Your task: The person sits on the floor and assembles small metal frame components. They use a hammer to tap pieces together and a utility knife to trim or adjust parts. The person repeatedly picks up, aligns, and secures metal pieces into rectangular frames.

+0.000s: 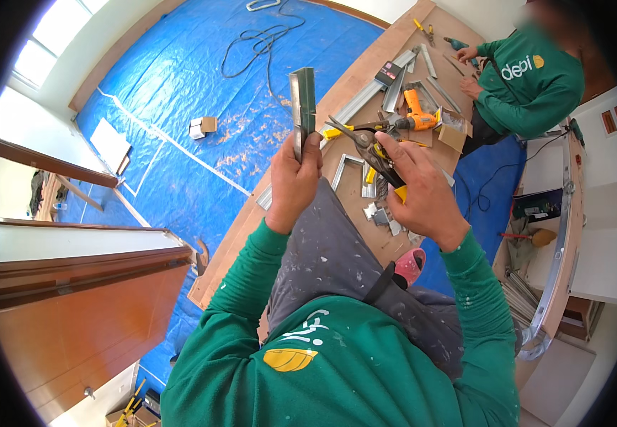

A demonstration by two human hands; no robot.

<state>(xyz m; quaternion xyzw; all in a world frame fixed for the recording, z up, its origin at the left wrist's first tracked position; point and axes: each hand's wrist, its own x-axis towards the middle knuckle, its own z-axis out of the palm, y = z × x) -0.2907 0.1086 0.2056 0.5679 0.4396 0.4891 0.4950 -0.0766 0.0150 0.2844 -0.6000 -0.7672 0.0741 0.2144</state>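
Note:
My left hand (295, 179) is closed around the lower end of a short metal channel piece (303, 99), which stands upright and has a small notch in its right edge. In my right hand (428, 191) is a pair of tin snips (374, 151) with dark and yellow handles. The snips' jaws look parted and point up and left toward the channel piece, apart from it. Just beyond the snips an orange cordless drill (418, 112) lies on the brown board, beside an opened cardboard box (453, 131).
Metal channels (365, 96) and offcuts (386, 215) lie about the brown board (237, 245). A co-worker in a green sweatshirt (532, 82) works at the far right. Blue sheeting (173, 64) covers the floor, with a dark cable (269, 39) and a small box (202, 127) on it.

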